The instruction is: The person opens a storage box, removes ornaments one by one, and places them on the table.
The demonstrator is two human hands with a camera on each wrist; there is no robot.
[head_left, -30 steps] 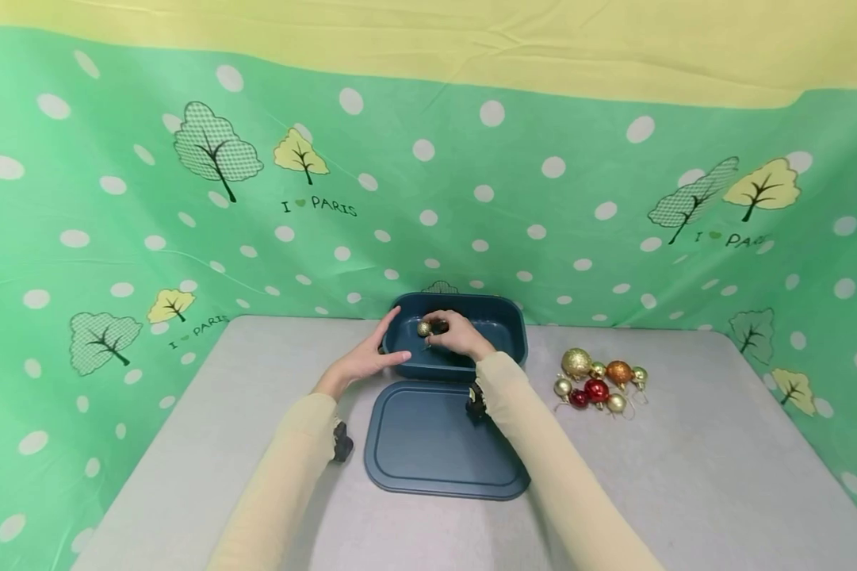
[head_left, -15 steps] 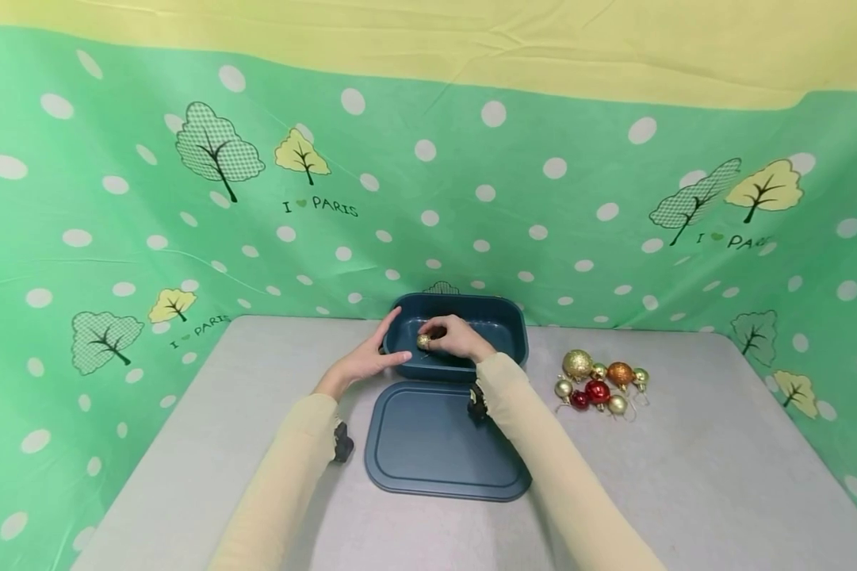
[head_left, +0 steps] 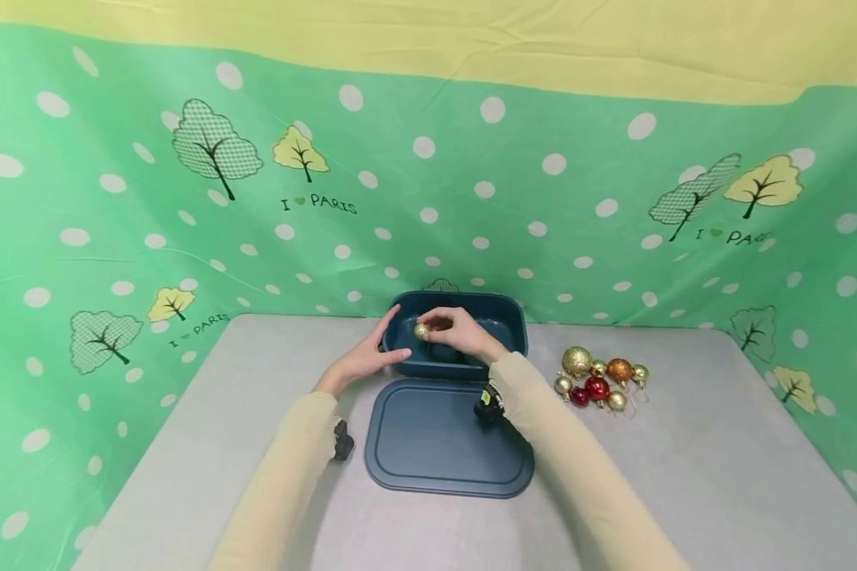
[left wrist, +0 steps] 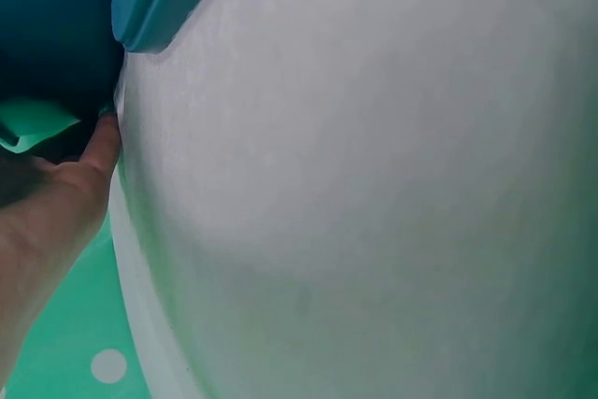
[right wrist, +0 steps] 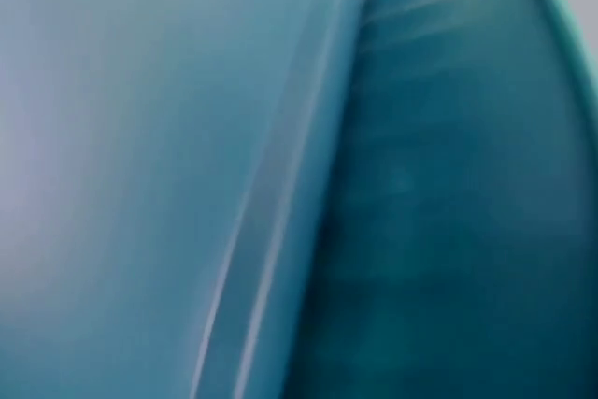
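Observation:
A dark blue box (head_left: 499, 337) stands at the back of the table in the head view. My left hand (head_left: 360, 361) steadies its left end, fingers and thumb spread straight along the outside. In the left wrist view the left thumb (left wrist: 101, 145) touches the box wall. Inside the box, my right hand (head_left: 464, 331) pinches a small gold Christmas ball (head_left: 421, 331) at the fingertips. Part of the box floor is hidden under this hand. Its blue lid (head_left: 445, 440) lies flat in front. The right wrist view is blurred and shows mostly lid and box.
Several Christmas balls lie on the grey table (head_left: 685, 460) right of the box, among them a large gold ball (head_left: 576, 361), an orange ball (head_left: 619, 369) and a red ball (head_left: 596, 388). A green dotted cloth (head_left: 485, 214) hangs behind.
My right hand dipped lower into the box with the gold ball, then rose slightly with it, the wrist moving to the right. The left hand and box stay in place.

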